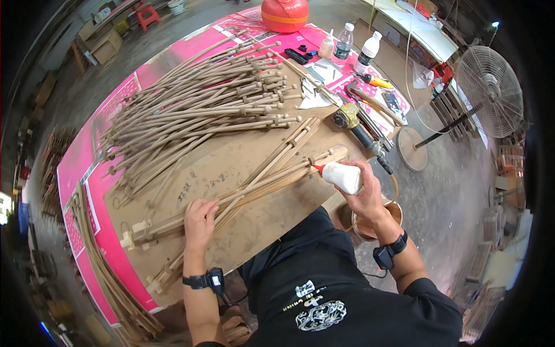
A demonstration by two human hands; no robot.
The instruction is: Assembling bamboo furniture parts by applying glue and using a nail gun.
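My right hand (367,194) is wrapped round a white squeeze bottle (345,177) with a red nozzle. The bottle is tilted, its tip pointing left at the knobbed end of a thin wooden rod (272,175); whether it touches is too small to tell. My left hand (200,222) curls over the rods near their other end, fingers bent and pressed on the wood. Beneath these lies a flat pale wooden strip (337,155) with a rounded end. Small pale wooden blocks (137,232) sit at the left end of the rods.
A large pile of knobbed wooden rods (202,98) covers the far part of the brown board (260,222). At right lie a power tool (358,130) with a hose and a hammer (370,98). Bottles (344,41) stand farther back. A fan (490,87) stands beyond the table.
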